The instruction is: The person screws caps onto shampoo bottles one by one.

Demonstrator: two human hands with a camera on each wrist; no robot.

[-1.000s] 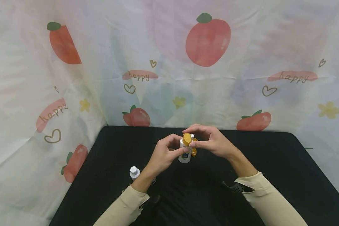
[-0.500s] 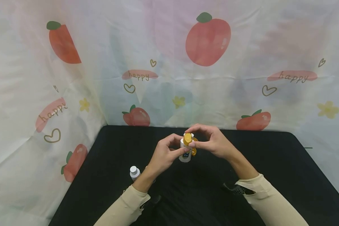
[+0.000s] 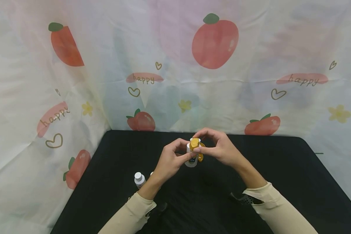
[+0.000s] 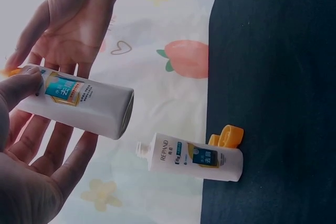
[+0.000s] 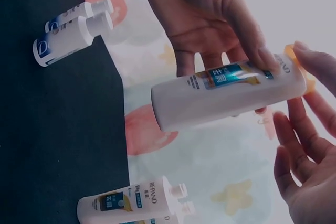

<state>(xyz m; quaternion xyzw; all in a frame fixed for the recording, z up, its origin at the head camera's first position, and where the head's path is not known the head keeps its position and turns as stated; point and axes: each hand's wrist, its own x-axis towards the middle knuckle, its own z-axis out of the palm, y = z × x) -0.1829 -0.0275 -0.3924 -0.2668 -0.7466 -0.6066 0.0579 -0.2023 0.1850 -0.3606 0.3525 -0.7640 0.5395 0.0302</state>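
My left hand [image 3: 171, 159] grips a white shampoo bottle [image 4: 105, 103] with a teal label, its thumb pressed near the bottle's shoulder. My right hand [image 3: 222, 148] pinches the yellow cap [image 3: 194, 144] at the top of this bottle between thumb and fingers. In both wrist views the held bottle is raised off the table and tilted. A matching shampoo bottle [image 4: 184, 156] stands on the table with its neck bare, and a second one shows partly behind it in the right wrist view. Loose yellow caps [image 4: 231, 136] lie beside them.
Two white bottles with white caps and blue labels [image 5: 63, 40] stand on the black table [image 3: 266, 162], at the left in the head view, partly covered by my left forearm. A printed cloth curtain [image 3: 175, 48] encloses the table at the back and sides.
My right thumb and fingertips have shifted slightly around the yellow cap, and the cap looks a little turned. My left hand keeps its hold on the shampoo bottle, nearly still.
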